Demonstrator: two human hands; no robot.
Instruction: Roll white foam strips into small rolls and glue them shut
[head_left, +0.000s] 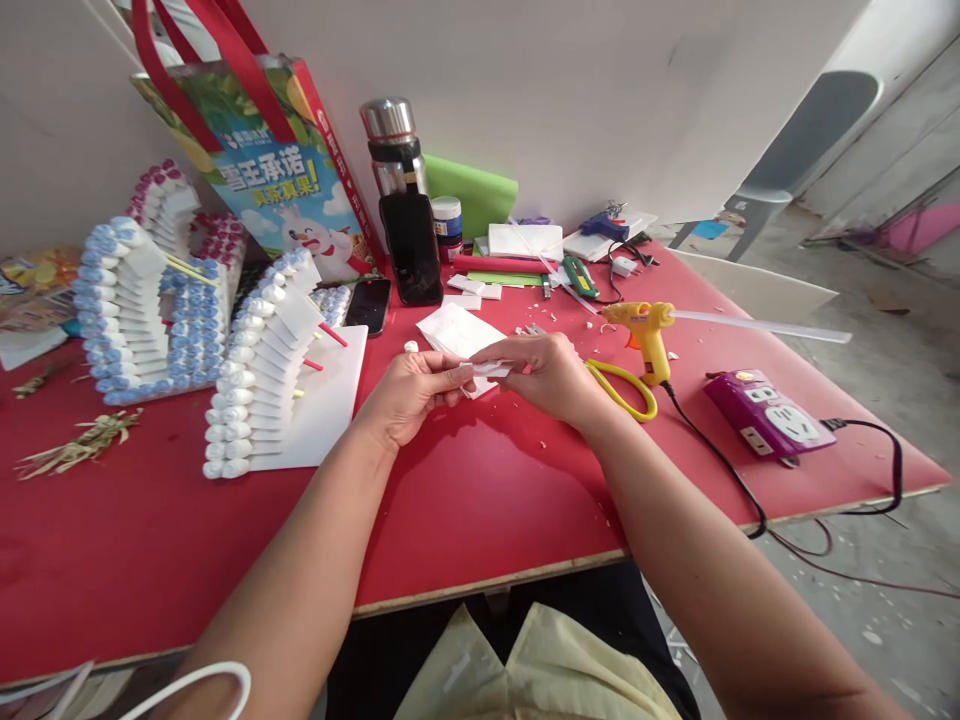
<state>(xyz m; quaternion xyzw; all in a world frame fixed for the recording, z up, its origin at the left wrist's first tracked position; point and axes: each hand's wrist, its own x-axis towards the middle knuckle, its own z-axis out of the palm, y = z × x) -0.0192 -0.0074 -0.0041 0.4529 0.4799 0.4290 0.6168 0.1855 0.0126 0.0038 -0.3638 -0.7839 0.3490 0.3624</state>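
Both hands meet over the middle of the red table [480, 500], pinching a small white piece [491, 370] between them. My left hand [420, 390] holds its left end with thumb and forefinger. On the other end are the closed fingers of my right hand [544, 372]. White sheets [456, 328] lie just behind the hands. A small white roll [411, 347] shows beside my left hand. Further left, a curved stack of white rolls [251, 375] stands on a white board [334, 410]. The yellow glue gun [649, 330] is to the right of my right hand, near yellow-handled scissors [626, 392].
A purple power strip [769, 410] sits at the right with its cable over the edge. Behind stand a steel flask [394, 145], an upright phone [411, 250] and a printed bag [262, 170]. Blue-and-white rolls [124, 320] stand at the left.
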